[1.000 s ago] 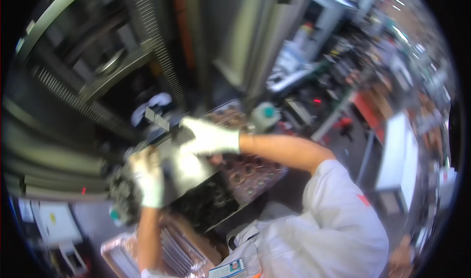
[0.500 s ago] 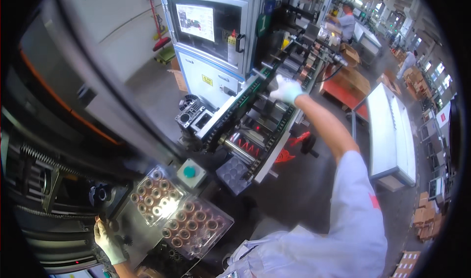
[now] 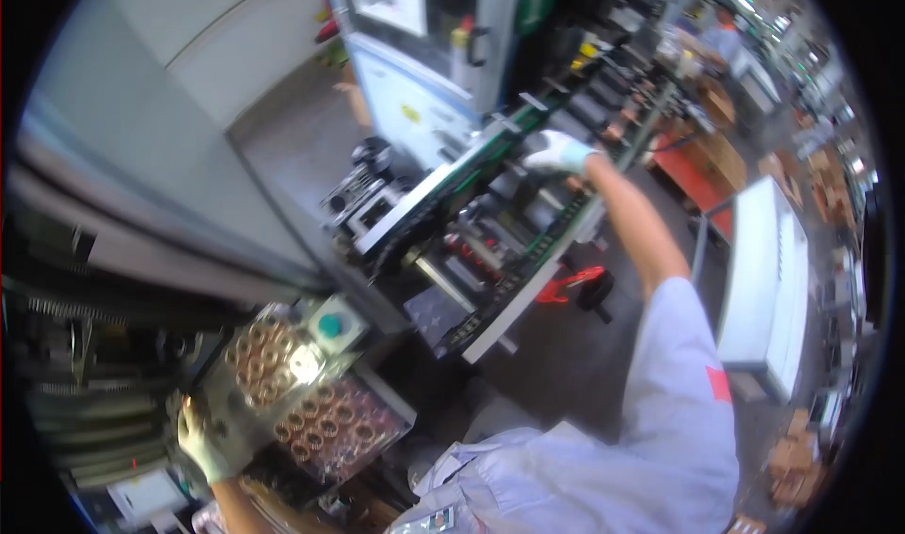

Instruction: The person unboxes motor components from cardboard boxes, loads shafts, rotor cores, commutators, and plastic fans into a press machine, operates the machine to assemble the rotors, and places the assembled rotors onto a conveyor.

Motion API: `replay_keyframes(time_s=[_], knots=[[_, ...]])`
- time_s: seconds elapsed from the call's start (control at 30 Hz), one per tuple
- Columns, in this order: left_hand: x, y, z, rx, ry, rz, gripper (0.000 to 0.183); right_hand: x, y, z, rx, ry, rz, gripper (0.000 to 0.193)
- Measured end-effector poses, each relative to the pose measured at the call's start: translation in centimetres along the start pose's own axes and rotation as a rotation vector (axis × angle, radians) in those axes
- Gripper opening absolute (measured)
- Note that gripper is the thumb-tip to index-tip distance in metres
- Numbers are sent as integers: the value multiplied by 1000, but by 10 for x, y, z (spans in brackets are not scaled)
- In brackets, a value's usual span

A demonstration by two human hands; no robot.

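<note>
- The right hand (image 3: 563, 152), in a pale glove, is far out ahead and to the right over the conveyor (image 3: 514, 331); its arm is stretched long, the bare forearm (image 3: 636, 218) slanting up and leftward from a light sleeve (image 3: 660, 360).
- Its fingers point left and curve down by a dark grey part (image 3: 534, 142); whether they grip it or only touch it, I cannot tell.
- That grey part lies at the fingertips, among other dark blocks and bars along the conveyor.
- The left hand (image 3: 200, 444), also gloved, is low on the left, well apart from the right; its forearm (image 3: 238, 508) comes up from the lower edge, leaning left.
- The left fingers point upward and are bent together near the dark machine opening; a small brownish spot shows at the tips, too blurred to say whether anything is grasped.
- Just right of the left hand is a grey metal table (image 3: 222, 393).
- Beyond it are two clear trays of copper-coloured rings, the farther tray (image 3: 264, 360) near a box with a green button (image 3: 330, 326), the nearer tray (image 3: 325, 423) closer to the body.
</note>
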State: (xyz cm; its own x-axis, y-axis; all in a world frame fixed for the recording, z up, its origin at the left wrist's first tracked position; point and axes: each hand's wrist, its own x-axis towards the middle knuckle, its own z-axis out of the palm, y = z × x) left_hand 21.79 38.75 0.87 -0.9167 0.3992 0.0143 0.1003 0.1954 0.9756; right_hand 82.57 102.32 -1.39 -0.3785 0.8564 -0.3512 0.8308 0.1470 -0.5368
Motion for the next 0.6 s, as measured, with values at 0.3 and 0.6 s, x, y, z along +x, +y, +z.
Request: replay_keyframes(time_s=[0.3,0.6], knots=[[7,54,14,415,41,232,30,-69,-39,15,-493,374,-20,95],[101,24,-39,791,88,796,15,-278,-275,173,137,193,-515,39]])
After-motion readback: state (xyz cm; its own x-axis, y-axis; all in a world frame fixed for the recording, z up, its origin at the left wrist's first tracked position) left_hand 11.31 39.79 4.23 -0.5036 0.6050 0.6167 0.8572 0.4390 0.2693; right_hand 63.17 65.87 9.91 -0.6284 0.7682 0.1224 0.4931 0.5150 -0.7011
